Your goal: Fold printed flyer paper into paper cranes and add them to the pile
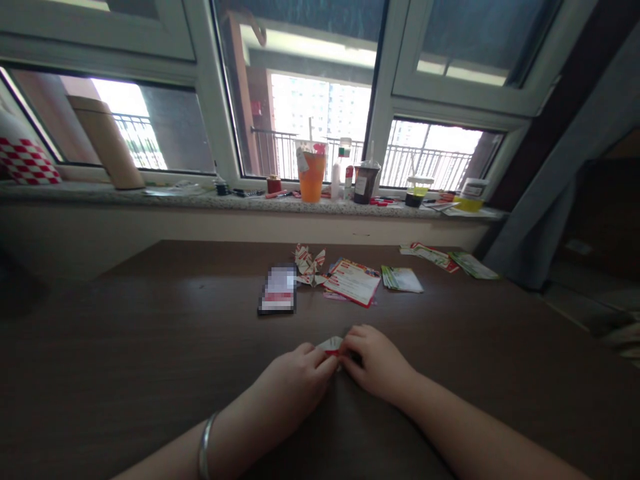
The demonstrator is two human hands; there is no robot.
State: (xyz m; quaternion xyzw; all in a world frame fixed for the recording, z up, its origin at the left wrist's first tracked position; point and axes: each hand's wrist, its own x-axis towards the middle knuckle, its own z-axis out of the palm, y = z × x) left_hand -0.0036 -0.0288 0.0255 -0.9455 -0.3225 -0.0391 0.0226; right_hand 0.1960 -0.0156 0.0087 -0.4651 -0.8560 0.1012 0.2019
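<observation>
Folded paper (330, 345), pinched between left hand (293, 381) and right hand (376, 363); dark brown desk (150, 347) beneath

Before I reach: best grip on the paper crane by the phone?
Pinch the folded centre of the paper crane from above, coming from the near side. Its raised points look thin and would likely bend, and the centre seems the densest fold. The phone lies to its left and a red-edged flyer to its right, crowding side approaches.
</observation>
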